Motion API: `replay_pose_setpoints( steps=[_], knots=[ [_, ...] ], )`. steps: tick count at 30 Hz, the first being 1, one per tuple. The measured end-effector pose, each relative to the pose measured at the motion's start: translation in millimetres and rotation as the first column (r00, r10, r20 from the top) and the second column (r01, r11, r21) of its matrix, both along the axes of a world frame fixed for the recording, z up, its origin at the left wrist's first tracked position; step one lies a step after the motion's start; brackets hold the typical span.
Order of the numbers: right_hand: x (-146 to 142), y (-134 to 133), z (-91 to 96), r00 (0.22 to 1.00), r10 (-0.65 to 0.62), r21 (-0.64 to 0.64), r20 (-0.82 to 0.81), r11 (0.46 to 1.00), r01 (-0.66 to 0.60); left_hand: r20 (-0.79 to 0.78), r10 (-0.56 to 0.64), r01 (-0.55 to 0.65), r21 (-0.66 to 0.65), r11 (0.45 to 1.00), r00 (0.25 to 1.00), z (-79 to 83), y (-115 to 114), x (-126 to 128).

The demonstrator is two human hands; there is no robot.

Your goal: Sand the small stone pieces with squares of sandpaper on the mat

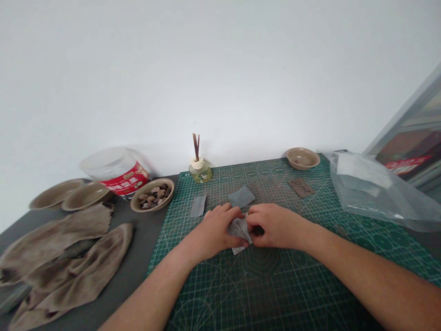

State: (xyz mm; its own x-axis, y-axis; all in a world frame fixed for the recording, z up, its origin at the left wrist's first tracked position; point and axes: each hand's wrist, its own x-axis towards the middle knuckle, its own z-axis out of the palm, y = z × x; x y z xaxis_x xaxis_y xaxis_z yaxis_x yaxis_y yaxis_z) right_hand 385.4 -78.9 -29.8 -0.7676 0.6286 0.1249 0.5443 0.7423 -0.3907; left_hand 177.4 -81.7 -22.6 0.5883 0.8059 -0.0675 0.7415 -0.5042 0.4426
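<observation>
Over the middle of a green cutting mat (pixel 220 285), both hands are closed on a crumpled light-grey piece of cloth or paper (pixel 237 228). My left hand (pixel 215 230) grips its left side between thumb and fingers. On the other side, my right hand (pixel 270 225) pinches the edge with curled fingers. Whether something lies inside the folds is hidden. Just beyond the hands lies a blue-grey sheet piece (pixel 241 196), and a narrower grey strip (pixel 198 206) is to its left. A brown piece with handwritten marks (pixel 302 187) lies farther right.
A reed diffuser bottle (pixel 200 170) stands by the wall. Left are a bowl (pixel 139 207) of brown nut-like pieces, a red-labelled plastic jar (pixel 113 170), two overlapping bowls (pixel 57 193) and a stained brown cloth (pixel 86 271). Right are a small bowl (pixel 303 158) and a clear plastic bag (pixel 382 193).
</observation>
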Motion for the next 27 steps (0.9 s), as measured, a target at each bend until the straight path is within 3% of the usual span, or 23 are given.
replay_pose_setpoints(
  steps=[3,10,18,24,27],
  knots=[
    [-2.3,-1.5,-0.6,0.999,0.023,-0.009,-0.028,1.000,-0.023,-0.004,0.002,-0.002,0.001,1.000,1.000,-0.7,-0.1,0.1],
    [0.9,3.0,1.7,0.987,-0.163,0.058,0.014,0.985,0.162,-0.004,-0.004,0.004,-0.001,1.000,1.000,-1.3,-0.3,0.4],
    [-1.6,-3.4,-2.2,0.998,-0.057,0.013,0.002,0.998,0.057,0.002,-0.004,0.004,0.008,1.000,1.000,-2.6,-0.3,-1.0],
    [-1.4,2.5,-5.0,0.993,-0.114,0.053,-0.018,0.992,0.115,-0.015,-0.001,0.001,0.033,0.999,1.000,-3.1,-0.5,-0.7],
    [-1.2,3.5,-5.3,0.997,-0.073,0.036,-0.037,0.997,0.074,-0.003,-0.009,0.009,0.029,1.000,1.000,-3.5,-0.1,-1.0]
  ],
)
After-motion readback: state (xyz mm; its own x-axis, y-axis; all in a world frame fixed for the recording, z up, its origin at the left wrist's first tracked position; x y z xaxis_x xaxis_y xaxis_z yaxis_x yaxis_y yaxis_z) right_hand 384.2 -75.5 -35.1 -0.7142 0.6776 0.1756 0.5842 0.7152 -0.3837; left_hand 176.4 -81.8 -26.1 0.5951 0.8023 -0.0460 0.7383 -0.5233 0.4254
